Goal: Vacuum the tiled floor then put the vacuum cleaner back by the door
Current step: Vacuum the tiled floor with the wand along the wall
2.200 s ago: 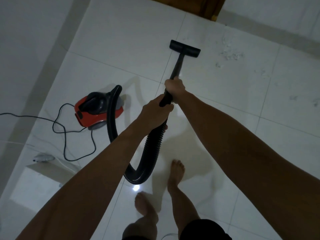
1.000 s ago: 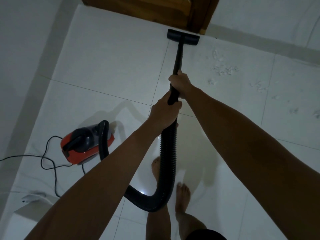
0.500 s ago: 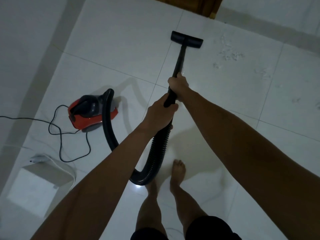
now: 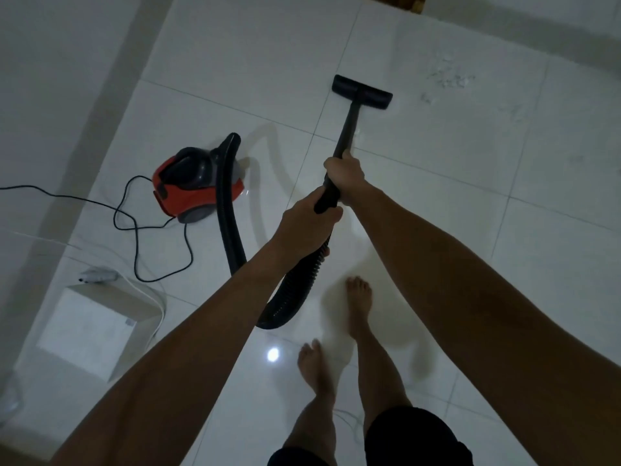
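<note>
A red and black canister vacuum cleaner [image 4: 198, 185] sits on the white tiled floor [image 4: 437, 213] at the left. Its ribbed black hose [image 4: 228, 216] loops down and back up to a black wand [image 4: 347, 129]. The wand ends in a flat black floor head [image 4: 362, 92] resting on the tiles ahead of me. My right hand [image 4: 344, 173] grips the wand higher up. My left hand [image 4: 309, 223] grips it just below, where the hose joins. White crumbs [image 4: 448, 80] lie scattered to the right of the floor head.
The vacuum's black power cord [image 4: 134, 223] snakes across the tiles at the left. A white box-like object [image 4: 97, 317] with a white cable stands at the lower left. A wooden door edge [image 4: 411, 1] shows at the top. My bare feet [image 4: 359, 297] stand below the hose.
The floor head has been pulled back from the door towards me, and the view has tilted down. My feet have shifted. Both hands keep their grip on the wand.
</note>
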